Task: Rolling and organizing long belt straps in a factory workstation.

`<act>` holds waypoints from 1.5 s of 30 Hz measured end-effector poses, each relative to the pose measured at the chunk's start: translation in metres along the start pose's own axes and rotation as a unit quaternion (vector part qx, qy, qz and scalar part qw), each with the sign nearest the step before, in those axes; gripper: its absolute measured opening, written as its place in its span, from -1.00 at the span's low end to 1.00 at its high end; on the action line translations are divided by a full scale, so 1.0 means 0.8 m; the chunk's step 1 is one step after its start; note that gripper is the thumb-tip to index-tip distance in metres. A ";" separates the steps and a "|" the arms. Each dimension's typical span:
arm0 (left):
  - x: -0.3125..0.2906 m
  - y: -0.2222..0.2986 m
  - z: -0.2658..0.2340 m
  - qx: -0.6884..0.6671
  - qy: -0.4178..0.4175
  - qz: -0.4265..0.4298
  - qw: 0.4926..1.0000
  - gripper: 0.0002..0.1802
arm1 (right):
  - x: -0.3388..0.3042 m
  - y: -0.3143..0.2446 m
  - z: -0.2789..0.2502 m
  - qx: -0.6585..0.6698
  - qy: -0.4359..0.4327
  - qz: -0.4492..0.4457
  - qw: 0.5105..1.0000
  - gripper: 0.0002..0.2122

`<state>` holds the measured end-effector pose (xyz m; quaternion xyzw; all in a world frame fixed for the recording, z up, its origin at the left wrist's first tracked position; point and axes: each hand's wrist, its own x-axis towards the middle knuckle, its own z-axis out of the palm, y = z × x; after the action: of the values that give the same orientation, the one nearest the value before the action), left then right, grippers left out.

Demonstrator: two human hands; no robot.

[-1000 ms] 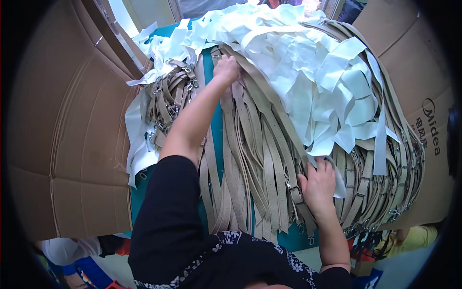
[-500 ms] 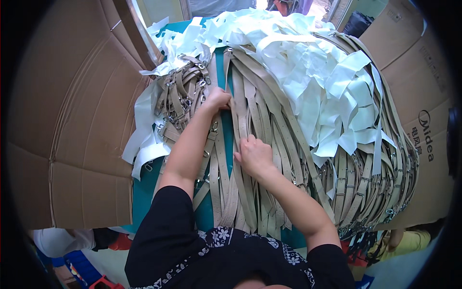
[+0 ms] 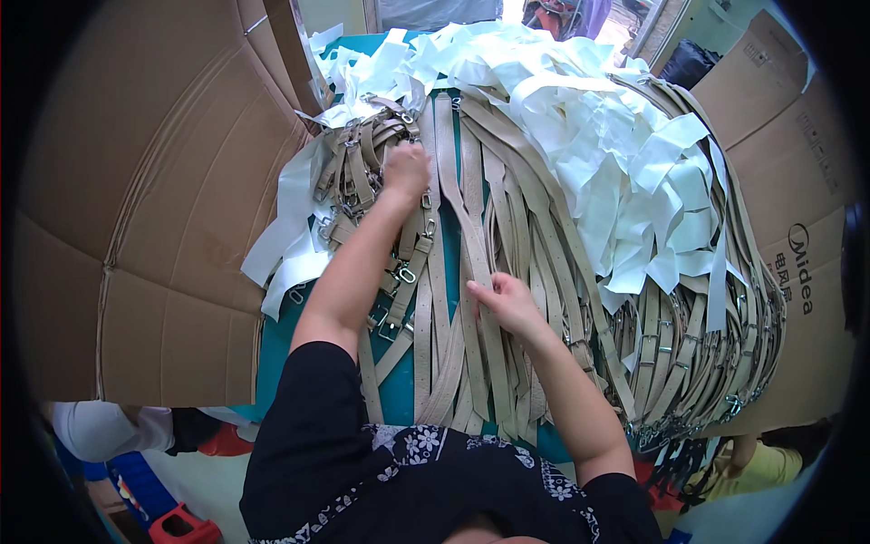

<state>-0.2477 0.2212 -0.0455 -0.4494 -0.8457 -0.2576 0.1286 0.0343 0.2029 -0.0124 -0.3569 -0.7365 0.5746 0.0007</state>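
Long beige straps with punched holes lie side by side down the middle of the green table (image 3: 279,367). My right hand (image 3: 512,308) is closed over one of these straps (image 3: 480,263), thumb pointing left. Farther off and to the left, my left hand (image 3: 408,170) is curled at the edge of a heap of beige straps with metal buckles (image 3: 358,163). Its fingertips are hidden, so what they grip, if anything, does not show. Below that forearm, several metal buckles and rings (image 3: 405,272) lie on strap ends.
White paper-like strips (image 3: 580,136) are piled across the back and right. More buckled straps (image 3: 671,354) hang in a thick bundle at the right. Tall cardboard walls (image 3: 181,227) flank the table. Another person's yellow-clothed arm (image 3: 761,462) shows at lower right; a red stool (image 3: 184,526) stands lower left.
My left hand has moved from the middle straps to the buckle heap, left and slightly farther away. My right hand has shifted a little nearer and to the right. The whole view has shifted slightly.
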 end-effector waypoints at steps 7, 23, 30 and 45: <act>0.050 -0.041 -0.040 0.070 -0.319 -0.059 0.943 -0.59 | -0.074 0.039 0.013 0.257 -0.177 0.103 0.945 -0.74; -0.065 -0.031 -0.143 0.069 -0.350 0.438 0.825 -0.84 | -0.148 0.083 0.001 0.304 -0.154 0.052 0.939 -0.80; -0.036 0.011 -0.121 0.317 -0.469 0.349 0.747 -0.80 | -0.153 0.075 0.010 0.360 -0.115 0.066 0.923 -0.82; -0.210 0.053 -0.279 -0.712 -0.120 0.041 0.690 -0.80 | -0.114 0.024 0.034 0.551 -0.154 0.015 0.820 -0.90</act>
<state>-0.1211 0.0011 0.0783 -0.4672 -0.3971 -0.7213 -0.3220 0.1015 0.1339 -0.0007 -0.2148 -0.2819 0.9320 0.0751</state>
